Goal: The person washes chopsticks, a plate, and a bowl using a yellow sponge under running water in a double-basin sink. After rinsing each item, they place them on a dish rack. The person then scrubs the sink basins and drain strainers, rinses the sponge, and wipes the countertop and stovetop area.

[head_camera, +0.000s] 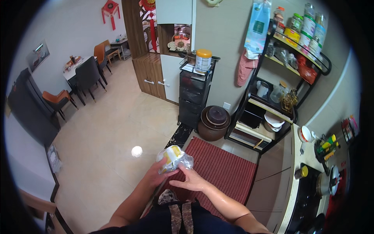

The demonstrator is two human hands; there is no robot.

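Note:
A white and yellow container (pixel 173 153) in a crumpled clear plastic bag (pixel 185 161) is up in front of my body. My left hand (pixel 159 170) grips it from the left and below, with the fingers wrapped around its side. From the right, my right hand (pixel 191 179) reaches to the bag, its fingertips touching the plastic. The right thumb sticks out to the left, away from the container. Whether the right fingers pinch the plastic is hidden.
Underfoot lies a red striped mat (pixel 222 166). A brown lidded crock (pixel 214 124) stands beside a black drawer cart (pixel 192 93). A loaded kitchen rack (pixel 271 109) and a counter (pixel 298 152) with a stove (pixel 305 199) line the right. Dining chairs (pixel 89 73) stand far left.

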